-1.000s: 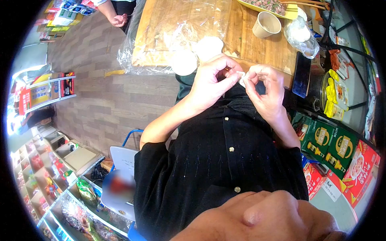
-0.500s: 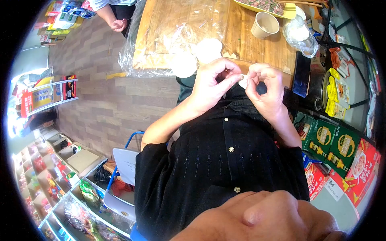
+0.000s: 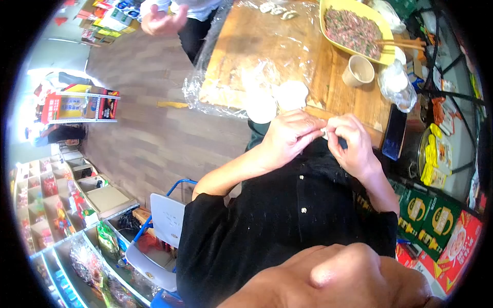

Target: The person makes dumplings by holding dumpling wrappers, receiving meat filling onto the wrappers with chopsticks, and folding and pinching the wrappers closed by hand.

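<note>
Right now, we hold a small white piece (image 3: 324, 133) between our two hands, close in front of our black shirt (image 3: 267, 220) and just off the near edge of the wooden worktop (image 3: 334, 97). The fingers (image 3: 309, 126) of our left hand (image 3: 288, 141) pinch it from one side, their tips pressed together. On our right hand (image 3: 355, 148), thumb and forefinger close narrowly on its other side, the rest of the fingers curled. Most of the piece is hidden by our fingertips, so we cannot tell its full shape.

Just beyond our left hand, two round white sheets (image 3: 261, 107) lie side by side at the worktop's near edge, next to crumpled clear plastic film (image 3: 218, 100). Farther along, some small white shaped pieces (image 3: 277, 9) sit near the far side. A yellow bowl (image 3: 379, 20) stands at the far right, holding a pinkish minced mixture (image 3: 352, 30) flecked with green, with wooden chopsticks (image 3: 405, 44) lying across its side. Nearer to us are a paper cup (image 3: 358, 72) and, to its right, a clear plastic bag (image 3: 399, 87) with something white inside. A dark phone (image 3: 394, 132) lies by the worktop's right edge. Across to the left, another person's hand (image 3: 164, 21) hovers, well apart from ours.
</note>
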`<action>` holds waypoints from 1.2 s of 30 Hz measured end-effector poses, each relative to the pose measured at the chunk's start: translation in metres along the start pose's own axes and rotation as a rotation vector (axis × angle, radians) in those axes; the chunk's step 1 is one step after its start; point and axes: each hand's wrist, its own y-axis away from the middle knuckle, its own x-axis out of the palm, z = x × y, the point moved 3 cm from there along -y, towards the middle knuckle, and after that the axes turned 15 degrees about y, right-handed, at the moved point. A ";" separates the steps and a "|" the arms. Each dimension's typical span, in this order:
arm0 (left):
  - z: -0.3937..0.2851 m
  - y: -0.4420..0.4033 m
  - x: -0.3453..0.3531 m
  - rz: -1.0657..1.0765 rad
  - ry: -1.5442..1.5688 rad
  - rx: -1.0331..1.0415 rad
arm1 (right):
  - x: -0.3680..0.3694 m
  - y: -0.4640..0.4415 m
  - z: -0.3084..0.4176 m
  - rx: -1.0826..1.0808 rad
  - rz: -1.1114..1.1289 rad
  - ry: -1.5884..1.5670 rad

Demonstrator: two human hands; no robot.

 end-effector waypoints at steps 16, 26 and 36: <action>-0.010 0.003 -0.025 0.026 -0.033 -0.069 | 0.002 -0.017 0.009 -0.294 -0.017 0.008; 0.008 0.003 -0.017 -0.237 0.184 -0.258 | 0.010 -0.022 -0.002 -0.197 -0.203 0.053; 0.055 0.006 -0.018 -0.307 0.786 -0.489 | 0.066 0.006 -0.021 0.640 -0.092 -1.231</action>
